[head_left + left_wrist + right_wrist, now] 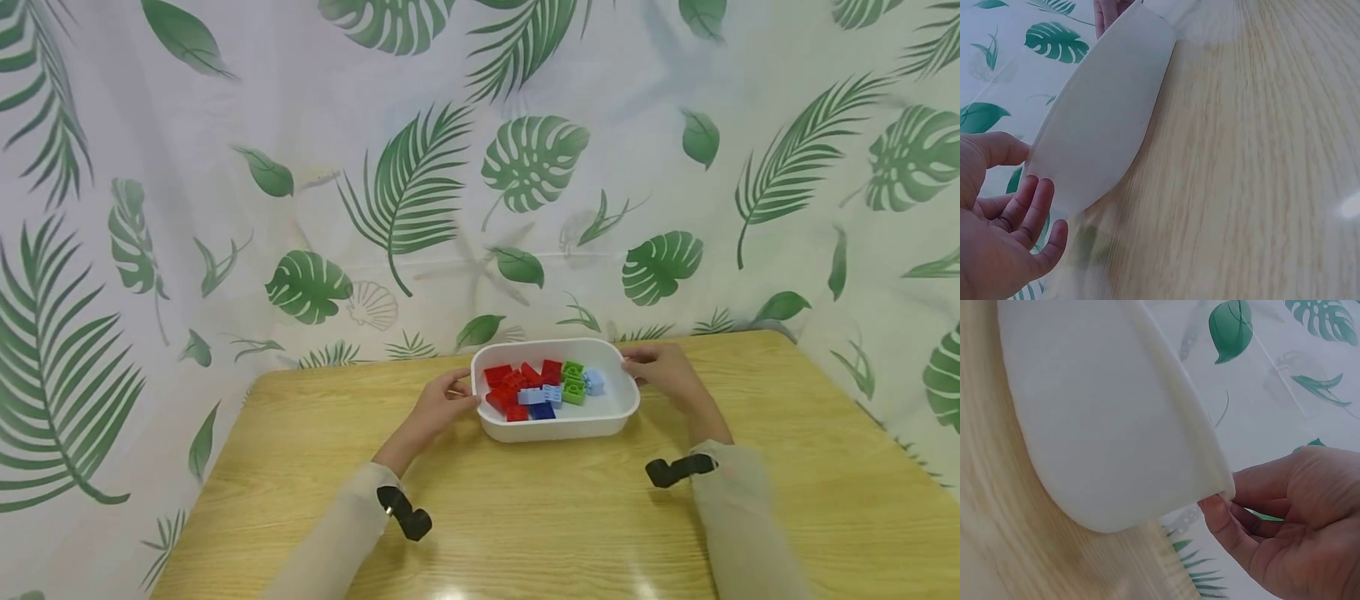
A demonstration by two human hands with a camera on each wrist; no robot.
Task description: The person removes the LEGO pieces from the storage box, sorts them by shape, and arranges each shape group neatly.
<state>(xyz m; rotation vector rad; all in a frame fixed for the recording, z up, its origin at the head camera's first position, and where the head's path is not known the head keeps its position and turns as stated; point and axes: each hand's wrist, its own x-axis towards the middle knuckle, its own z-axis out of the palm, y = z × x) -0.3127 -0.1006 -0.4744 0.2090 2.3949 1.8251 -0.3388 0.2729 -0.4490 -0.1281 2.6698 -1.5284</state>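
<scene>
A white plastic tub (558, 429) with rounded corners is near the back edge of the table. Inside lie several toy building bricks: red bricks (498, 377) at the left, light blue bricks (531, 396) and a dark blue brick (542, 412) in the middle, green bricks (573, 392) to the right. My left hand (442, 404) grips the tub's left end, its thumb and fingertips at the rim in the left wrist view. At the other end, my right hand (663, 371) pinches the rim between thumb and fingers, clearly seen in the right wrist view.
The tub is over a wood-grain table (525, 517). Behind it hangs a white cloth (450, 208) printed with green leaves, reaching down to the table's back edge. Black camera straps (678, 471) sit on both wrists over pale sleeves.
</scene>
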